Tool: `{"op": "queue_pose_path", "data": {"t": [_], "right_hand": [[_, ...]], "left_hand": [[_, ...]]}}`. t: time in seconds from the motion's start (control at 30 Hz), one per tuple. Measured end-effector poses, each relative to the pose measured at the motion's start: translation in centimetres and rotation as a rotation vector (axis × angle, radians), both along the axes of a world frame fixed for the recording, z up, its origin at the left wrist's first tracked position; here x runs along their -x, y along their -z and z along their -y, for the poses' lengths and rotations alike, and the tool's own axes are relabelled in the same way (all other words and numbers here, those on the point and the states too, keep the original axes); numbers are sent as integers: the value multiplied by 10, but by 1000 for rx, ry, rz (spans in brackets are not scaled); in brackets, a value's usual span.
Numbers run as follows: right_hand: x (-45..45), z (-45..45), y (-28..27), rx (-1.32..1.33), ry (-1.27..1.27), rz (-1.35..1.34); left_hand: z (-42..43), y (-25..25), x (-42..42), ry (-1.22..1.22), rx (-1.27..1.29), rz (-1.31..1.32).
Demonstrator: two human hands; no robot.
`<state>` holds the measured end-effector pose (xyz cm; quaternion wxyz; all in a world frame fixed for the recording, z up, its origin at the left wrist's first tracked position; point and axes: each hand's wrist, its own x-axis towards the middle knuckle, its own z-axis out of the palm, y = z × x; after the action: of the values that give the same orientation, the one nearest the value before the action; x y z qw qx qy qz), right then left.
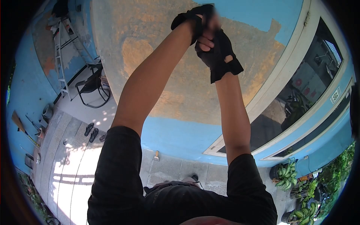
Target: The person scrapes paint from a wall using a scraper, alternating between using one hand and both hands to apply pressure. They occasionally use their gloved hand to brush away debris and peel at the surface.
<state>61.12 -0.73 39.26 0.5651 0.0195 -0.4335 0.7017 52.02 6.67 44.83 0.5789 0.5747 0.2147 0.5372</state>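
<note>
- Far left: broom leaning on blue wall, right up against that side's edge.
- Next, ladder standing open, feet on the floor; takes up the back corner.
- Paved floor runs wide on the left, part in hard sunlight; widest stretch underfoot.
- Sandals on that floor, near the wall corner.
- Black chair just beside the corner edge, ladder behind it.
- Stripped wall patch in front, grey and ochre, ragged edge against blue paint at upper right; blue band along the bottom. Wide surface left of the left forearm, narrower right of the right one.
- Scraper on the floor at the wall's foot, well apart from both hands.
- Left hand raised high, near top picture edge; left glove on it, black. Fingers blurred, can't tell if closed on anything.
- Right hand just below and right, meeting the left; right glove on it, cuff at wrist. Bent fingers show where hands overlap; can't tell whose, or what grip.
- Window frame slants down right of the right arm; gap between it and the glove.
- Potted plants crowd lower right, narrowing floor there.
</note>
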Motion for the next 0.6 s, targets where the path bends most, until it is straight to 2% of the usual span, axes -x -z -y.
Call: {"op": "queue_pose_path", "data": {"t": [0.13, 0.2, 0.27, 0.3, 0.4, 0.5, 0.6], "right_hand": [[-3, 2, 14, -34, 7, 40], [-3, -7, -1, -20, 3, 19], [-3, -4, -7, 14, 9, 1], [0, 0, -7, 36, 22, 2], [0, 4, 6, 44, 10, 2], [2, 0, -1, 51, 4, -3], [1, 8, 11, 90, 28, 0]], "left_hand": [[-12, 7, 0, 23, 9, -12], [1, -3, 3, 12, -30, -40], [41, -19, 10, -116, 19, -138], [27, -13, 7, -114, 20, -136], [-11, 8, 4, 82, 31, 37], [-5, 1, 1, 10, 37, 58], [-4, 9, 2, 44, 70, 56]]}}
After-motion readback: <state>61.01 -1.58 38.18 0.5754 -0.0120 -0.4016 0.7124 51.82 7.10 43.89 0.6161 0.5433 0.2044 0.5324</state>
